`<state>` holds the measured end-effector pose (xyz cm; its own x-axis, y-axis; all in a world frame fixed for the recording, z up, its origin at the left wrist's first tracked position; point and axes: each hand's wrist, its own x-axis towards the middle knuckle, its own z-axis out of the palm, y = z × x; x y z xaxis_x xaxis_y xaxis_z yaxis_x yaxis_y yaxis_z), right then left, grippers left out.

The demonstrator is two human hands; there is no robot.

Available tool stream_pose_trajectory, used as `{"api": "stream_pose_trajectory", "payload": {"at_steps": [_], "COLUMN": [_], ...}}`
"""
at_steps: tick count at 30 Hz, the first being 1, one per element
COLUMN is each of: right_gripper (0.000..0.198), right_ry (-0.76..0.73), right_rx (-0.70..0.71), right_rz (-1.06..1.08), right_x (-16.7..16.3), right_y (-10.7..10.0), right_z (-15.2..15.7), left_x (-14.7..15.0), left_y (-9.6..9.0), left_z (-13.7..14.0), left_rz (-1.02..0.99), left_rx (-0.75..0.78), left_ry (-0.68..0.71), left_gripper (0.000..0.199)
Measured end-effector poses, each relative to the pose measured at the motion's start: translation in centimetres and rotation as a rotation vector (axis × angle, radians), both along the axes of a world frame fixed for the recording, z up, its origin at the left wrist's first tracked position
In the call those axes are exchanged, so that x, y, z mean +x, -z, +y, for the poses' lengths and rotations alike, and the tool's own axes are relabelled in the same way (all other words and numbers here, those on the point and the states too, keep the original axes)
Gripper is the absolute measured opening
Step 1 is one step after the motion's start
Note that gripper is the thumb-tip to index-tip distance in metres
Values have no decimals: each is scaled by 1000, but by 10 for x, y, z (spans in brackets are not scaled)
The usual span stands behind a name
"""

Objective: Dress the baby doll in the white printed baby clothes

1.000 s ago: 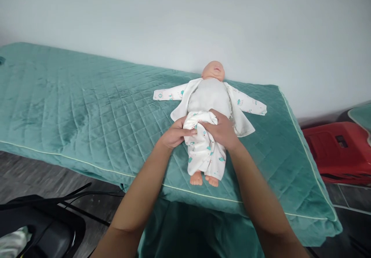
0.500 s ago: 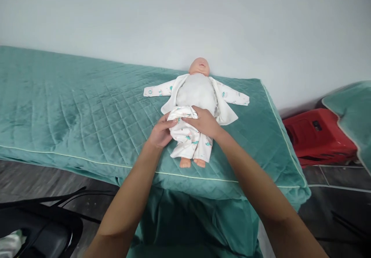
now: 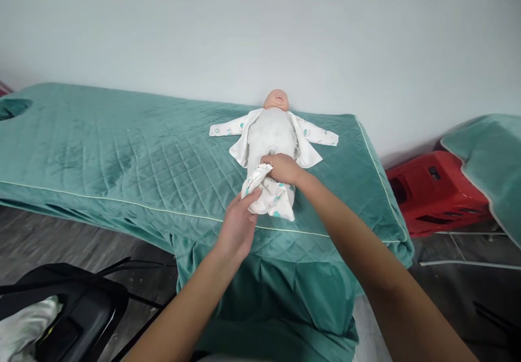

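A baby doll (image 3: 272, 134) lies on its back on the green quilted bed, its head toward the wall. Its white torso is bare between the spread sides of an open patterned jacket (image 3: 311, 133), with the sleeves stretched out. Bunched around the doll's lower legs is a pair of white patterned pants (image 3: 277, 202). My left hand (image 3: 240, 218) grips the pants at their left side, thumb on top. My right hand (image 3: 283, 167) is closed on the waistband at the upper edge. The doll's feet are hidden by the cloth.
The green bed (image 3: 163, 156) runs left along the white wall. A black chair (image 3: 81, 307) with crumpled cloth (image 3: 30, 324) stands at lower left. To the right are a red plastic stool (image 3: 435, 194) and another green-covered surface (image 3: 492, 150).
The pants have moved down the doll's legs toward me, baring the lower torso and covering the feet. My left hand has moved lower with them. The view has tilted up slightly.
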<state>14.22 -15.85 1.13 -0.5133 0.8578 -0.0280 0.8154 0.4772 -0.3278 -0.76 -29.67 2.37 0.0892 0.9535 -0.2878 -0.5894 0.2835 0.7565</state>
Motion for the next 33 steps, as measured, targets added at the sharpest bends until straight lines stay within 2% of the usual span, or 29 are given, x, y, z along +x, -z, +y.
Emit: {"api": "stream_pose_trajectory", "payload": {"at_steps": [5, 8, 12, 17, 22, 26, 30, 33], "right_gripper": [20, 20, 20, 22, 25, 25, 23, 22], "right_ry": [-93, -119, -159, -181, -193, -197, -195, -188], "right_rx": [-3, -5, -8, -8, 4, 18, 25, 28], "right_rz": [-60, -69, -82, -97, -101, -108, -98, -78], "right_x": [5, 6, 6, 5, 3, 3, 3, 3], "right_y": [1, 0, 0, 3, 3, 4, 5, 4], "right_z": [-1, -1, 0, 2, 1, 2, 2, 0], "left_x": [11, 11, 1, -18, -27, -29, -34, -38], "left_y": [4, 18, 40, 58, 64, 68, 69, 65], "left_z": [-27, -37, -43, -39, -29, -21, -15, -12], "left_rz": [-95, -78, 29, 149, 233, 373, 526, 480], "left_rx": [-80, -119, -56, -58, -113, -71, -16, -2], "left_ry": [-83, -154, -197, -219, -226, -242, -184, -92], "left_gripper": [26, 24, 27, 34, 43, 43, 43, 44]}}
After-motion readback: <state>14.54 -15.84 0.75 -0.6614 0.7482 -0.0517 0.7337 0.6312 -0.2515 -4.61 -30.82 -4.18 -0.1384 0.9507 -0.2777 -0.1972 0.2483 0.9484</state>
